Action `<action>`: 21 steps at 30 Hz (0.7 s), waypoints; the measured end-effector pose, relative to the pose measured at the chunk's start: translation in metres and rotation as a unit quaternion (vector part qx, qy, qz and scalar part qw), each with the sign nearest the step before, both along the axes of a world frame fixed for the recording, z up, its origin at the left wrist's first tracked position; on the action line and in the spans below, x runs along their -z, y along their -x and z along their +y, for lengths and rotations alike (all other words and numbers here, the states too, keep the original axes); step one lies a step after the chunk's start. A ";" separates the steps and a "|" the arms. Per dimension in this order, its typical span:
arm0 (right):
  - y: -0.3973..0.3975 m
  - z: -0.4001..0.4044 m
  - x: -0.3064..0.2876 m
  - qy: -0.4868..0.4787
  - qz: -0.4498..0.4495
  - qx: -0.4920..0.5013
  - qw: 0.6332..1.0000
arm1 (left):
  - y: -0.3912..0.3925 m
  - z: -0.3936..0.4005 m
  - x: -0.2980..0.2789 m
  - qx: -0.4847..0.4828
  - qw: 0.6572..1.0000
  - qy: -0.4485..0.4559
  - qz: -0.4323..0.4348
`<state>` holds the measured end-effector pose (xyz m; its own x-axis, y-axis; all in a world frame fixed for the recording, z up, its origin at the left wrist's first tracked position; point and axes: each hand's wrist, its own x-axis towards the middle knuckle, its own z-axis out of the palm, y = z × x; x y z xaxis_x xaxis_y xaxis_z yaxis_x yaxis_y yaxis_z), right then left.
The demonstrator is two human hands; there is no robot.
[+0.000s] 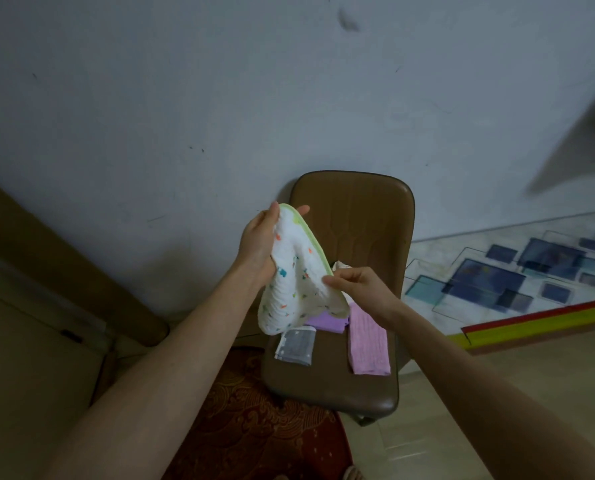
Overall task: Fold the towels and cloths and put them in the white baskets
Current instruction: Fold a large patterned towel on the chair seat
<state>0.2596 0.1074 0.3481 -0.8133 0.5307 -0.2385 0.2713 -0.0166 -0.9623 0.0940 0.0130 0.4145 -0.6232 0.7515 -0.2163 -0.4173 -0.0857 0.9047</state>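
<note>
A white cloth (294,275) with small coloured prints and a green edge hangs in the air above a brown chair (355,216). My left hand (259,242) grips its upper corner. My right hand (356,280) pinches its lower right edge. The cloth sags between both hands. On the chair seat lie a folded pink cloth (367,341), a purple cloth (327,322) partly hidden behind the white one, and a small grey and white cloth (296,344). No white basket is in view.
The chair stands against a pale wall (220,98). A dark red patterned rug (254,427) lies below the chair's left side. A glass table top with blue squares (514,275) is at right, and a brown wooden frame (46,244) at left.
</note>
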 end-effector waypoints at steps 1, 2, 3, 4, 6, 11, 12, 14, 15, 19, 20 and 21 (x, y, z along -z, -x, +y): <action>0.000 0.000 0.002 0.005 -0.002 0.010 1.000 | 0.000 0.000 0.001 -0.003 1.000 -0.008 -0.004; 0.000 0.000 0.003 0.006 -0.004 0.019 1.000 | 0.000 -0.002 0.001 -0.006 1.000 -0.008 0.000; 0.000 0.000 0.004 0.005 -0.005 0.029 1.000 | -0.001 -0.003 0.001 -0.012 1.000 -0.006 0.007; 0.000 0.001 0.005 0.005 0.000 0.046 0.999 | -0.001 -0.004 0.001 -0.024 1.000 -0.003 0.018; -0.003 0.006 0.004 0.008 0.013 0.110 0.994 | -0.001 -0.007 0.006 -0.055 0.998 0.002 0.033; -0.012 0.028 0.011 -0.263 -0.091 0.083 0.957 | 0.002 -0.019 0.028 -0.096 0.985 0.054 0.130; -0.014 0.031 0.015 -0.319 -0.124 0.051 0.938 | -0.001 -0.020 0.031 -0.106 0.980 0.069 0.151; -0.020 0.034 0.019 -0.346 -0.158 0.029 0.924 | -0.005 -0.020 0.033 -0.151 0.966 0.093 0.186; -0.023 0.035 0.021 -0.342 -0.166 0.038 0.924 | -0.006 -0.019 0.034 -0.177 0.957 0.105 0.205; -0.029 0.035 0.017 -0.239 -0.121 0.158 0.950 | 0.004 -0.017 0.044 -0.204 0.924 0.160 0.282; -0.027 0.034 0.013 -0.193 -0.091 0.191 0.958 | 0.005 -0.017 0.046 -0.208 0.918 0.176 0.287; -0.025 0.034 0.009 -0.146 -0.058 0.224 0.962 | 0.007 -0.017 0.050 -0.214 0.913 0.191 0.289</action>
<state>0.2850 0.1410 0.3392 -0.4637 0.8800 -0.1026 0.4063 0.1083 -0.9073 0.0865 -0.0037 0.3649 -0.9356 0.3500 0.0464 0.1373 0.2395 0.9611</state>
